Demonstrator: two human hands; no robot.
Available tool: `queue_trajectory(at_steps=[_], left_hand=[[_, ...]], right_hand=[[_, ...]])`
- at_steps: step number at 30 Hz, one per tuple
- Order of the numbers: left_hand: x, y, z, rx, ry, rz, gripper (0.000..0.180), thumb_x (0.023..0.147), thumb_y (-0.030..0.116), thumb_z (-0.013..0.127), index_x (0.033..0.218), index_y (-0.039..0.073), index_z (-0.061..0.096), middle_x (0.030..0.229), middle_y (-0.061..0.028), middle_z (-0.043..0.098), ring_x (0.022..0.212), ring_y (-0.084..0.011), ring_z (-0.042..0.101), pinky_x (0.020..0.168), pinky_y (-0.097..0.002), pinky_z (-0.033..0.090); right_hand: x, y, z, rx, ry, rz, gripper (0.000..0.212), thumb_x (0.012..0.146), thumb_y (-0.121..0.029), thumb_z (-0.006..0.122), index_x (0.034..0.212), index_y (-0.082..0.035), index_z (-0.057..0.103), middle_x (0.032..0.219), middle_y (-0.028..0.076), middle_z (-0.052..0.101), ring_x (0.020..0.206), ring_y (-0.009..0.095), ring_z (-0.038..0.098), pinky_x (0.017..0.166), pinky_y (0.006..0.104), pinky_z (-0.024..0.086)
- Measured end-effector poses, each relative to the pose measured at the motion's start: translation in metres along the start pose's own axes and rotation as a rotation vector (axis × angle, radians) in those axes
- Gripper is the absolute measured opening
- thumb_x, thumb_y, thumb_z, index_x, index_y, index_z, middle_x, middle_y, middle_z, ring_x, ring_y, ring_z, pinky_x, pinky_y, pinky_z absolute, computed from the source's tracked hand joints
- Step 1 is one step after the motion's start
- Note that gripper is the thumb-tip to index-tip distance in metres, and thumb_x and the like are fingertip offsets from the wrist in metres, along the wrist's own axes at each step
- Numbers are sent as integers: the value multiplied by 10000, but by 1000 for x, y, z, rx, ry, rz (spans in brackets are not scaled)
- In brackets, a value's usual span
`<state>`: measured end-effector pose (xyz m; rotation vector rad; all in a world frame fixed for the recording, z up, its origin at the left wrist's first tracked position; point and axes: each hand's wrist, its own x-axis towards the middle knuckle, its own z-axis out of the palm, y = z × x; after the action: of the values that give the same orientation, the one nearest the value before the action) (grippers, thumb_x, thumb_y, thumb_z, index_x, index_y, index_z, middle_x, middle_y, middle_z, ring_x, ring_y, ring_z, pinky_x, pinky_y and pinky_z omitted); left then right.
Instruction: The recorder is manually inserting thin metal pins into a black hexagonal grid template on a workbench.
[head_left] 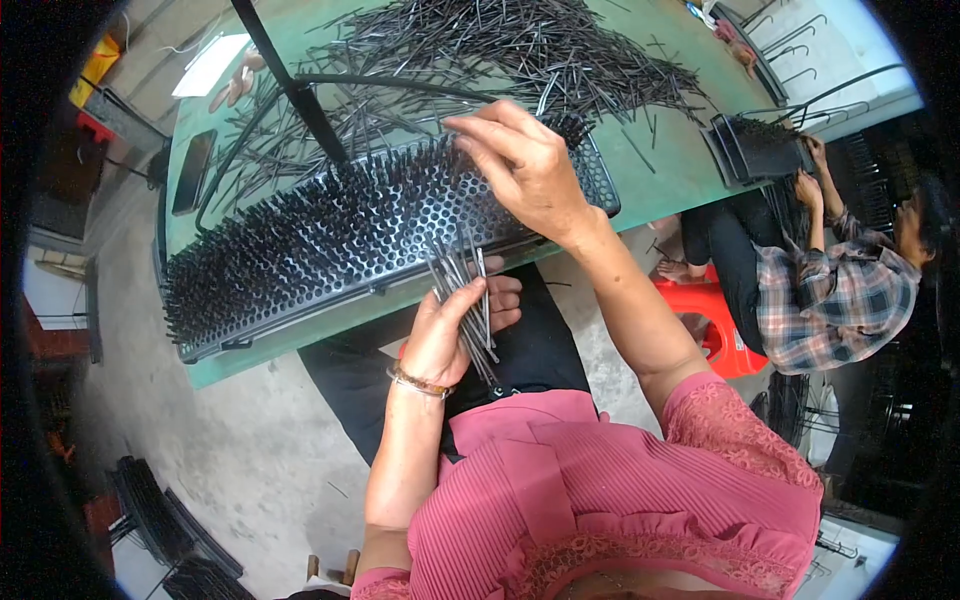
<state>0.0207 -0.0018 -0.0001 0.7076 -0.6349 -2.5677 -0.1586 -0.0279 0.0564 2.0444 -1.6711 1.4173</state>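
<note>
The left hand sits low and near the body, palm turned up, fingers curled closed in a loose fist, with a thin metal bracelet round the wrist. Its bare forearm rises from the lower edge. The right hand reaches farther forward and higher, back of the hand upward, fingers bent down and pinched together at the tips, forearm stretched out from a pink sleeve.

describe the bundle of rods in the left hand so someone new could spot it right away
Start at the green table and find the black perforated tray studded with upright thin dark rods at its near edge. Just below that edge, over the person's lap, the left hand grips a small bundle of thin dark metal rods. Unlike the loose heap of rods on the table, these are fanned in a fist.
</note>
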Motion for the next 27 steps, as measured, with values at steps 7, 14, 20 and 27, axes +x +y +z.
queue_trajectory(at_steps=[7,14,20,27], left_hand=[[2,0,7,8,-17,-4,337,890,78,541,1183,-70,464,1087,-242,584,980,-280,609,845,-375,524],[5,-4,1,-21,22,23,348,885,109,548,1172,-78,483,1125,-235,579,989,-281,608,861,-386,519],[3,-2,-2,-18,-6,-87,358,909,165,520,1215,-11,462,1142,-225,573,1009,-313,595,817,-435,521],[2,-2,-5,59,-4,-46,324,918,140,520,1207,7,461,1101,-204,592,910,-228,620,722,-338,546]], right_hand=[[-6,11,-7,13,17,43,221,812,12,605,1028,-16,644,871,101,597,719,179,604,625,272,486],[-7,15,-3,23,-4,-1,228,810,5,607,1035,-20,636,881,107,592,736,209,595,642,289,486],[-23,19,5,-140,-179,-52,243,758,-26,650,1000,-24,634,896,109,577,801,259,590,698,339,481],[-11,6,8,-95,-211,-104,144,702,-83,696,825,-38,636,842,71,553,785,244,564,707,346,452]])
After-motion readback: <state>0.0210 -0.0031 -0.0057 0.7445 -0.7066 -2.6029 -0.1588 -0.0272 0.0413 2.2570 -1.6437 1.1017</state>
